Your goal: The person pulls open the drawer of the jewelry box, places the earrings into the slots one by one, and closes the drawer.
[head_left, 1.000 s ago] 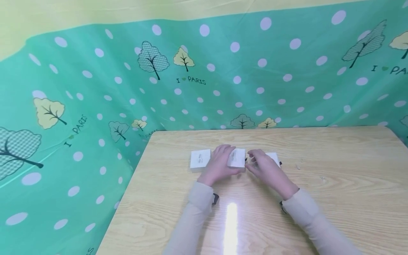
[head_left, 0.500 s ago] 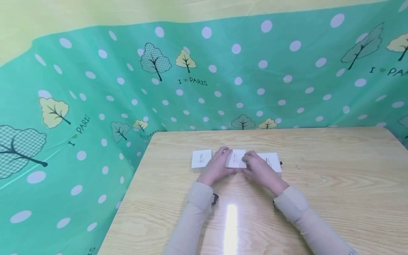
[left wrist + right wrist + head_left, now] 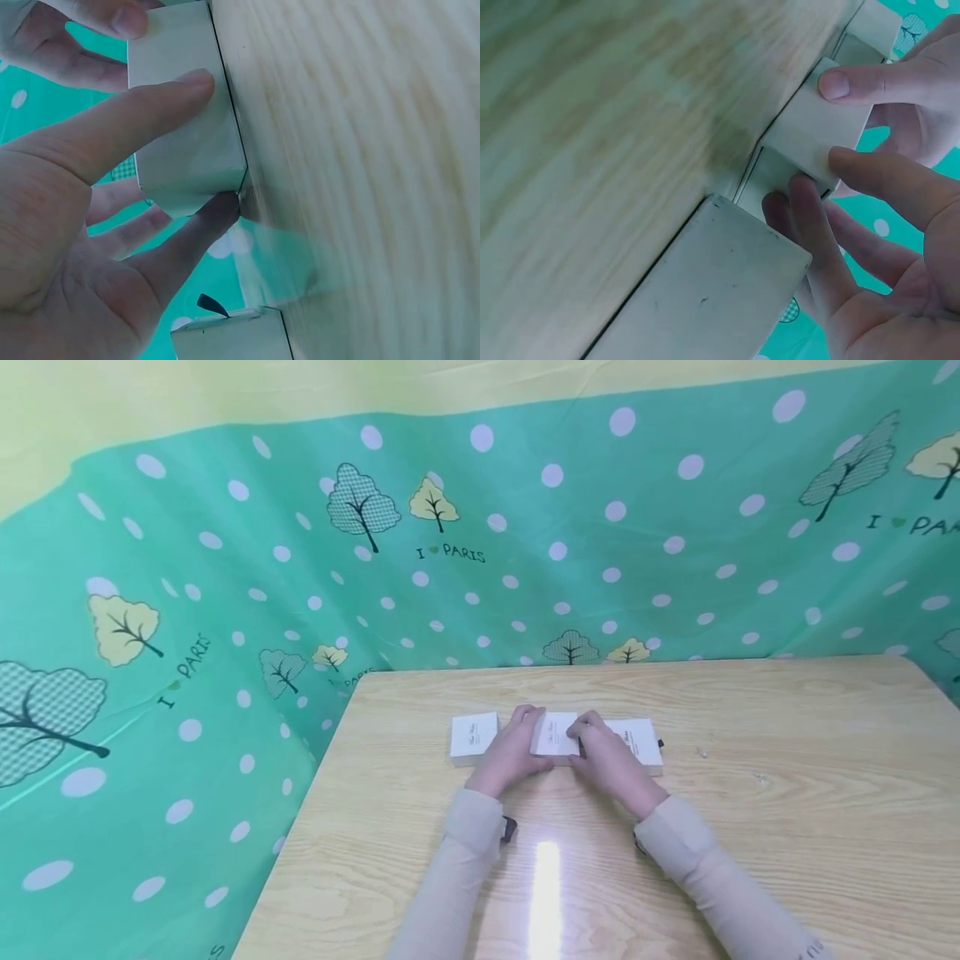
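Note:
Three small white boxes with dark printed script on their lids sit in a row on the table. My left hand [image 3: 510, 752] grips the middle box [image 3: 553, 735] from its left; in the left wrist view the thumb [image 3: 169, 105] lies across the front face. At the right end of this box is my right hand [image 3: 606, 760]. Its thumb [image 3: 862, 169] touches the front face by the corner, and curled fingertips [image 3: 802, 191] meet the end face. The box's black tab is hidden there.
The left box [image 3: 472, 737] stands just beyond my left hand. Close behind my right hand lies the right box [image 3: 643, 745], with a black tab [image 3: 661, 743] on its far end. Tiny clear scraps [image 3: 761, 778] lie on the wooden table [image 3: 825, 860]. A green dotted curtain [image 3: 525, 552] hangs behind.
My right hand has moved left from beside the right box onto the middle box's right end, covering its black tab. My left hand keeps its grip.

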A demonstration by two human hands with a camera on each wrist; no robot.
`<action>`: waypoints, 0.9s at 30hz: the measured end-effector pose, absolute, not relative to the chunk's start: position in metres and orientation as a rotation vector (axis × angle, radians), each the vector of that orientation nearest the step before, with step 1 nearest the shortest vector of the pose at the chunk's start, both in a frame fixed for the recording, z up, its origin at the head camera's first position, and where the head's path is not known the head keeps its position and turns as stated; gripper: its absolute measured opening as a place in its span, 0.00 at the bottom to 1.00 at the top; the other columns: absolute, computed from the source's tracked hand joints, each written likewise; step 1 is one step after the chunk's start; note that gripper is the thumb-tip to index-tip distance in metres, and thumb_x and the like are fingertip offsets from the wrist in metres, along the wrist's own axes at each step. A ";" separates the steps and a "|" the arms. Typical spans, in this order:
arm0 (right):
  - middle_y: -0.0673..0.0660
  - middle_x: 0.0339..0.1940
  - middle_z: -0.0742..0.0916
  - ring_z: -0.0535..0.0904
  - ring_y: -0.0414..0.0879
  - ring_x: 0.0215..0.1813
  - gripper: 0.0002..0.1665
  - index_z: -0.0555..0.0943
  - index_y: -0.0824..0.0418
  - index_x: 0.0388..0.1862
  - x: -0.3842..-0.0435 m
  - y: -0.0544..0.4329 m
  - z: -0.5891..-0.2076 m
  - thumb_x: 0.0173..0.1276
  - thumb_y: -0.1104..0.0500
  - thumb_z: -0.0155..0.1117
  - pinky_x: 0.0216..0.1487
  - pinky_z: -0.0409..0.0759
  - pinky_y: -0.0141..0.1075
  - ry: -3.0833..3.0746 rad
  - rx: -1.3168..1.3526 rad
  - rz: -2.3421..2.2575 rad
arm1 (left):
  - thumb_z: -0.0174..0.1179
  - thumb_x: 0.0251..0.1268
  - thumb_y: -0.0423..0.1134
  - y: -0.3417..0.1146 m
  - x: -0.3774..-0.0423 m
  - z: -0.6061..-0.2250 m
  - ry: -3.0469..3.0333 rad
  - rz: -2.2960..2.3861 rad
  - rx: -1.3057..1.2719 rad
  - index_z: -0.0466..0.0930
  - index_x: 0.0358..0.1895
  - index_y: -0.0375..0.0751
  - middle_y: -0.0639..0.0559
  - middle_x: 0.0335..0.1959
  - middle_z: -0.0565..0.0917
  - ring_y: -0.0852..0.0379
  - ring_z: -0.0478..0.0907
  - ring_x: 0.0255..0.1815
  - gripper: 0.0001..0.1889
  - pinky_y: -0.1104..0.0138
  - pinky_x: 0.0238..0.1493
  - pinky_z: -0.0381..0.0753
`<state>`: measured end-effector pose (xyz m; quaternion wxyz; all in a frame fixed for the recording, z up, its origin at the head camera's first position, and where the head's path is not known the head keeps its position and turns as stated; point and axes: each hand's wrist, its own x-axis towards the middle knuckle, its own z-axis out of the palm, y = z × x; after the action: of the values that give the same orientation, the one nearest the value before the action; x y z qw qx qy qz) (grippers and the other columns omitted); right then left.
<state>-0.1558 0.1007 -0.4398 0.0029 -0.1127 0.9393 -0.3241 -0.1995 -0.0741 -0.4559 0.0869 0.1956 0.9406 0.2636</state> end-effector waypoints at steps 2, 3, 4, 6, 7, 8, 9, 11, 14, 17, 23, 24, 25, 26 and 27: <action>0.68 0.57 0.77 0.81 0.59 0.53 0.24 0.78 0.76 0.56 -0.155 0.100 -0.441 0.61 0.70 0.70 0.56 0.82 0.46 2.948 -0.337 -1.016 | 0.76 0.52 0.40 -0.074 -0.199 -0.455 2.803 0.803 0.576 0.59 0.76 0.43 0.50 0.74 0.63 0.49 0.68 0.71 0.48 0.59 0.71 0.67; 0.68 0.57 0.77 0.81 0.60 0.55 0.24 0.78 0.76 0.56 -0.155 0.099 -0.441 0.61 0.70 0.70 0.57 0.82 0.46 2.948 -0.329 -1.015 | 0.76 0.51 0.40 -0.074 -0.199 -0.455 2.804 0.808 0.572 0.59 0.76 0.43 0.50 0.74 0.63 0.49 0.69 0.70 0.48 0.59 0.71 0.68; 0.68 0.58 0.77 0.80 0.60 0.56 0.24 0.78 0.76 0.57 -0.155 0.099 -0.441 0.61 0.69 0.70 0.58 0.81 0.46 2.948 -0.320 -1.011 | 0.76 0.51 0.40 -0.074 -0.199 -0.455 2.806 0.808 0.568 0.60 0.76 0.43 0.50 0.73 0.64 0.49 0.69 0.69 0.47 0.59 0.71 0.68; 0.67 0.58 0.77 0.80 0.60 0.57 0.24 0.78 0.75 0.57 -0.154 0.098 -0.442 0.62 0.68 0.70 0.58 0.81 0.46 2.947 -0.304 -1.007 | 0.77 0.50 0.41 -0.074 -0.199 -0.455 2.811 0.806 0.563 0.62 0.75 0.44 0.51 0.72 0.65 0.50 0.71 0.68 0.47 0.59 0.70 0.69; 0.67 0.58 0.77 0.80 0.60 0.57 0.24 0.78 0.75 0.57 -0.153 0.098 -0.442 0.62 0.68 0.70 0.58 0.81 0.47 2.947 -0.302 -1.008 | 0.77 0.49 0.41 -0.074 -0.199 -0.455 2.815 0.803 0.564 0.63 0.74 0.44 0.51 0.72 0.66 0.50 0.71 0.67 0.46 0.59 0.69 0.70; 0.67 0.58 0.77 0.80 0.60 0.57 0.24 0.78 0.75 0.57 -0.152 0.098 -0.442 0.62 0.68 0.70 0.58 0.81 0.47 2.951 -0.301 -1.004 | 0.77 0.49 0.42 -0.074 -0.198 -0.455 2.820 0.803 0.564 0.64 0.73 0.44 0.51 0.71 0.66 0.50 0.72 0.66 0.46 0.59 0.69 0.71; 0.67 0.57 0.77 0.80 0.60 0.57 0.24 0.78 0.75 0.57 -0.152 0.098 -0.442 0.62 0.68 0.70 0.58 0.81 0.47 2.955 -0.304 -0.998 | 0.78 0.48 0.42 -0.074 -0.198 -0.455 2.824 0.804 0.563 0.65 0.73 0.43 0.51 0.71 0.67 0.50 0.72 0.65 0.46 0.59 0.68 0.71; 0.66 0.57 0.78 0.80 0.59 0.57 0.23 0.78 0.75 0.56 -0.152 0.098 -0.442 0.63 0.68 0.69 0.59 0.80 0.47 2.962 -0.313 -0.997 | 0.79 0.46 0.42 -0.074 -0.198 -0.455 2.835 0.805 0.563 0.66 0.72 0.43 0.51 0.70 0.68 0.50 0.73 0.65 0.46 0.58 0.68 0.72; 0.66 0.56 0.78 0.81 0.58 0.56 0.23 0.79 0.75 0.56 -0.151 0.098 -0.441 0.62 0.69 0.69 0.57 0.81 0.46 2.969 -0.334 -1.008 | 0.80 0.44 0.44 -0.074 -0.198 -0.454 2.849 0.798 0.554 0.67 0.71 0.42 0.50 0.69 0.69 0.49 0.74 0.63 0.47 0.58 0.67 0.73; 0.66 0.56 0.78 0.81 0.57 0.54 0.22 0.80 0.75 0.54 -0.149 0.098 -0.440 0.60 0.71 0.69 0.55 0.82 0.45 2.975 -0.362 -1.029 | 0.81 0.41 0.45 -0.075 -0.197 -0.453 2.857 0.804 0.539 0.69 0.70 0.42 0.50 0.67 0.71 0.49 0.75 0.60 0.47 0.58 0.65 0.74; 0.65 0.58 0.78 0.82 0.55 0.51 0.22 0.81 0.72 0.53 -0.144 0.098 -0.434 0.57 0.72 0.70 0.52 0.84 0.42 2.937 -0.355 -1.084 | 0.83 0.34 0.50 -0.080 -0.192 -0.450 2.887 0.802 0.529 0.71 0.66 0.41 0.53 0.60 0.73 0.53 0.77 0.52 0.49 0.60 0.60 0.78; 0.65 0.58 0.78 0.82 0.55 0.51 0.22 0.81 0.72 0.53 -0.144 0.098 -0.433 0.57 0.72 0.70 0.51 0.84 0.42 2.931 -0.351 -1.092 | 0.83 0.33 0.51 -0.081 -0.191 -0.449 2.891 0.807 0.532 0.72 0.66 0.40 0.53 0.60 0.73 0.53 0.77 0.52 0.49 0.61 0.59 0.78; 0.66 0.59 0.78 0.82 0.55 0.51 0.22 0.81 0.72 0.53 -0.143 0.098 -0.431 0.58 0.72 0.70 0.50 0.84 0.41 2.927 -0.351 -1.097 | 0.83 0.33 0.51 -0.082 -0.190 -0.447 2.892 0.814 0.534 0.72 0.66 0.40 0.53 0.60 0.73 0.53 0.77 0.52 0.49 0.61 0.59 0.78; 0.66 0.59 0.78 0.82 0.55 0.50 0.21 0.81 0.72 0.52 -0.142 0.099 -0.429 0.58 0.72 0.70 0.50 0.85 0.41 2.924 -0.354 -1.101 | 0.83 0.33 0.51 -0.082 -0.189 -0.446 2.892 0.824 0.534 0.72 0.65 0.40 0.53 0.60 0.73 0.54 0.77 0.52 0.49 0.61 0.59 0.78; 0.67 0.58 0.78 0.83 0.56 0.50 0.21 0.81 0.72 0.52 -0.141 0.099 -0.428 0.58 0.72 0.69 0.50 0.85 0.41 2.918 -0.365 -1.109 | 0.83 0.33 0.52 -0.083 -0.188 -0.445 2.889 0.832 0.534 0.71 0.65 0.40 0.53 0.60 0.73 0.54 0.77 0.52 0.50 0.61 0.59 0.78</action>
<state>-0.1408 0.0994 -0.4278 -0.0009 -0.1162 0.9284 -0.3528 -0.1883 -0.0827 -0.4450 0.0441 0.1747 0.9452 0.2722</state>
